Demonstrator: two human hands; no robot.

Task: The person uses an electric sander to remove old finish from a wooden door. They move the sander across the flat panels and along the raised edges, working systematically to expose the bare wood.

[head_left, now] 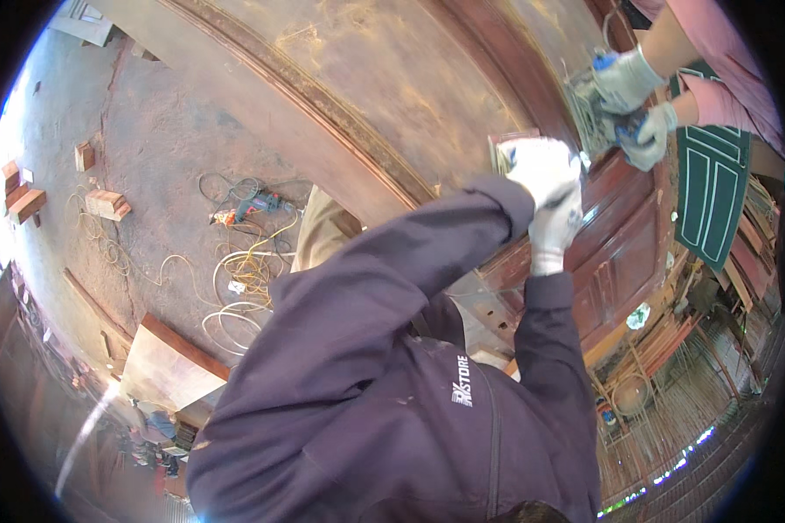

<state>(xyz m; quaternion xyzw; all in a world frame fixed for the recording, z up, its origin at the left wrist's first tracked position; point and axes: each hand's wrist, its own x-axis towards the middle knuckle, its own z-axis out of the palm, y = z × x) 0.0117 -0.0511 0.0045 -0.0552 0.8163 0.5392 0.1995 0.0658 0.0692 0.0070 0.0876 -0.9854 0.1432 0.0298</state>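
Observation:
In a white glove, my left hand (pixel 541 164) is closed over a flat rectangular block (pixel 502 150), whose edge shows at its left against the panelled wooden door (pixel 375 74). My right hand (pixel 556 221), also gloved, is closed just below and touches the left one; what it grips, if anything, is hidden. Under both hands runs the reddish-brown frame of the door, and its middle panel is paler, with yellowish streaks. Close by on the right, a co-worker's gloved hands (pixel 630 83) hold a power tool (pixel 590 112) against the same door.
On the floor at left lie a corded power tool (pixel 266 204), tangled cables (pixel 251 270) and wood blocks (pixel 105 204). A wooden board (pixel 167 362) sits lower left. At right stand a dark green panel (pixel 712 196) and stacked timber strips (pixel 754 248).

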